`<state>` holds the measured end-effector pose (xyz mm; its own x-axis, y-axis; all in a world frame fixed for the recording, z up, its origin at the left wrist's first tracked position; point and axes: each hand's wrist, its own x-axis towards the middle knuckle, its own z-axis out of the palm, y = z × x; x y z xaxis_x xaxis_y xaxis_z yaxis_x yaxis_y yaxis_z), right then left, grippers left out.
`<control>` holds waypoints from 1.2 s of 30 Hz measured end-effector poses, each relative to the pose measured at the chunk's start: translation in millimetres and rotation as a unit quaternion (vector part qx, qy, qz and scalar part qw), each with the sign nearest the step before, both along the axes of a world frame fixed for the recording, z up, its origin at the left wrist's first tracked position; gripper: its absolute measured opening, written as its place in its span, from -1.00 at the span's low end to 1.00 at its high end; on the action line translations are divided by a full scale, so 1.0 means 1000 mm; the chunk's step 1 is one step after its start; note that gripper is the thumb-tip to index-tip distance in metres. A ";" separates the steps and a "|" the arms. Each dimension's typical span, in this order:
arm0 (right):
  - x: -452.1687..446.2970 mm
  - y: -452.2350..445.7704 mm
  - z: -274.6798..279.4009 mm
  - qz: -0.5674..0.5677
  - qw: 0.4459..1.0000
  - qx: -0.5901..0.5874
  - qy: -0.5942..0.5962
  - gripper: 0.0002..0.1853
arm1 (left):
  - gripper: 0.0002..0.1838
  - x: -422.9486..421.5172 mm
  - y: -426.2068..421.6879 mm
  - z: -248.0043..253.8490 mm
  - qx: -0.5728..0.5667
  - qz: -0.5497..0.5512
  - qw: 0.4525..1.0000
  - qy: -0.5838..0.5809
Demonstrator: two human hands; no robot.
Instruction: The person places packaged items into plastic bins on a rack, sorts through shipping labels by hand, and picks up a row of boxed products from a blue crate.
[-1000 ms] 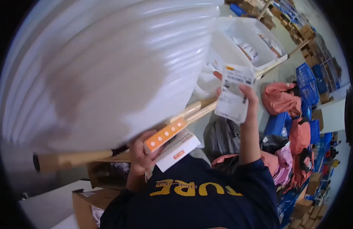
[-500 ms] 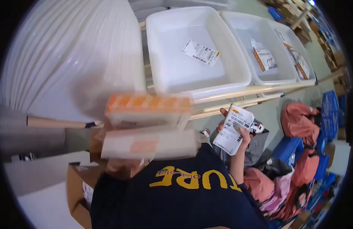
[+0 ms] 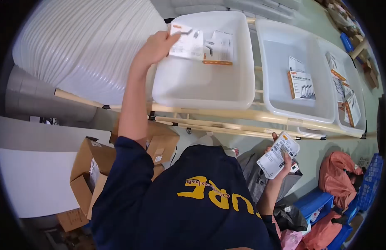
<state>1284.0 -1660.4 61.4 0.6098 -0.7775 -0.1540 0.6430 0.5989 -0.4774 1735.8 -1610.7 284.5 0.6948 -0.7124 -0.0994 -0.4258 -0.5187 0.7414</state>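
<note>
My left hand (image 3: 157, 48) reaches into the nearest white tub (image 3: 201, 89), thumb pressed on the left edge of a flat white box (image 3: 186, 43) with a product picture. Beside that box, partly behind it, is a second white box (image 3: 218, 48) with an orange side. Low on the right, my right hand (image 3: 284, 164) is closed around a stack of printed shipping labels (image 3: 278, 154). The label seen earlier on the tub's floor does not show now; the boxes may cover it.
Two more white tubs (image 3: 293, 41) (image 3: 341, 52) on a pole rack (image 3: 226, 114) hold boxes and labels. Nested white tubs (image 3: 93, 46) stand at left. Open cartons (image 3: 90, 166) sit lower left; red bags (image 3: 339, 177) and blue crates (image 3: 370, 183) are at right.
My left hand has carried the two boxes from in front of my chest up into the nearest tub. My right hand still grips the labels, and the view has shifted.
</note>
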 end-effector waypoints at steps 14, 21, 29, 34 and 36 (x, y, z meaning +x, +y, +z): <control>0.010 -0.034 -0.032 0.099 0.992 0.052 0.052 -0.39 | -0.68 -0.108 0.079 -0.074 -0.046 -0.237 0.869 -0.432; 0.014 -0.027 -0.027 0.062 0.994 0.088 0.022 -0.33 | -0.68 -0.081 0.079 -0.092 -0.122 -0.252 0.820 -0.499; 0.014 0.016 -0.010 -0.001 1.000 -0.021 -0.021 -0.18 | -0.74 -0.059 0.067 -0.103 -0.191 -0.236 0.791 -0.531; 0.016 0.057 0.035 0.026 0.989 -0.145 0.029 -0.12 | -0.78 -0.038 0.053 -0.059 -0.143 -0.201 0.797 -0.552; 0.016 0.091 0.041 0.004 0.989 -0.145 0.026 -0.12 | -0.70 -0.038 0.048 -0.021 -0.097 -0.172 0.758 -0.621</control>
<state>1300.0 -1569.6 102.5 0.6132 -0.7888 0.0423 0.6083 0.4374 -0.6623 1697.9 -1563.0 263.6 -0.0647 -0.7901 0.6095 -0.9436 -0.1502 -0.2949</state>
